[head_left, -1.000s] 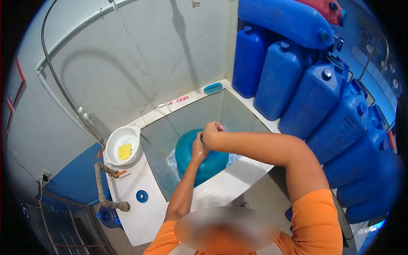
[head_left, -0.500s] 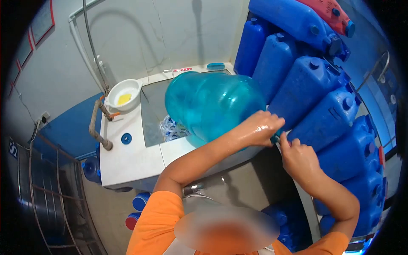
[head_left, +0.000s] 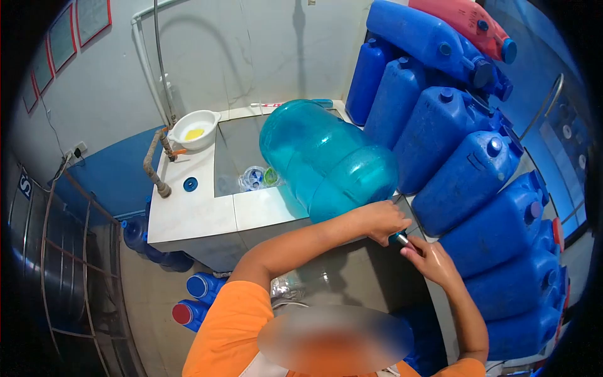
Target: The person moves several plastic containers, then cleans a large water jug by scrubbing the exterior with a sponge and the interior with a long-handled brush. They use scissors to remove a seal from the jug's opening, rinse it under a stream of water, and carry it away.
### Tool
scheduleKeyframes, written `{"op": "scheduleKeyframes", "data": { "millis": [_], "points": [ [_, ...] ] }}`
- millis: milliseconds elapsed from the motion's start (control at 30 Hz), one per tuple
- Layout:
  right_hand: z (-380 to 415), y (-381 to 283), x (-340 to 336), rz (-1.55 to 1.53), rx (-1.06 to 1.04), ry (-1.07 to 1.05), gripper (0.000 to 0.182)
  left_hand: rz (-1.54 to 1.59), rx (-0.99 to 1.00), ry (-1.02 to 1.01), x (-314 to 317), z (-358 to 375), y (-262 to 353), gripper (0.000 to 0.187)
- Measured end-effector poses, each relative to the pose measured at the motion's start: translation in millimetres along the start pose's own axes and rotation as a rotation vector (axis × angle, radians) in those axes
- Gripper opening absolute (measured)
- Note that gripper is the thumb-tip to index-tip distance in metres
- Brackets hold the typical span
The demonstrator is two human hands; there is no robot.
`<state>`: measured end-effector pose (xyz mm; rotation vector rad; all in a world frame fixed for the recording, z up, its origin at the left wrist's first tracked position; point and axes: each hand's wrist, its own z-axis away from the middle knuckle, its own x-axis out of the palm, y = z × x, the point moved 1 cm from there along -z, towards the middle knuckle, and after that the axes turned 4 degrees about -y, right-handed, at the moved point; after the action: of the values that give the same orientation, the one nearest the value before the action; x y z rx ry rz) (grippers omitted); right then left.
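Note:
A large translucent teal water jug lies on its side across the sink's front edge, its neck end tilted down toward me. Closed around the neck is my left hand, which hides most of it. My right hand grips a slim tool with a shiny metal part, set against the jug's mouth. The kind of tool is not clear, as the fingers cover its handle. Behind the jug, the tiled sink holds clear and bluish plastic caps and a green one.
Blue jerrycans stand in a row at the right, with a red one on top. A white basin with a yellow sponge is by the pipe tap. Blue containers stand on the floor.
The jug's neck end has swung down toward me, and both hands have moved lower with it. The tool's metal part now shows between the hands. A green cap has come into view.

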<state>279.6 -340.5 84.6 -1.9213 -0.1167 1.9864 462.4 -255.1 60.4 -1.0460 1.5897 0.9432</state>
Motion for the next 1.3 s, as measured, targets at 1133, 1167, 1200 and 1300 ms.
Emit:
{"op": "scheduleKeyframes", "data": {
  "millis": [1133,1167,1200,1300],
  "points": [
    [-14,-3,36,0.352,0.055,0.363,0.035,-0.102,0.017,0.073,17,7,4,0.054],
    [-18,-1,34,0.355,0.052,0.363,0.035,-0.091,0.007,0.070,13,6,2,0.053],
    [-20,1,36,0.368,0.024,0.398,0.039,-0.071,0.007,0.073,8,5,0,0.053],
    [-6,16,41,-0.337,0.262,0.154,0.046,-0.080,-0.020,0.026,11,0,-7,0.053]
  ]
}}
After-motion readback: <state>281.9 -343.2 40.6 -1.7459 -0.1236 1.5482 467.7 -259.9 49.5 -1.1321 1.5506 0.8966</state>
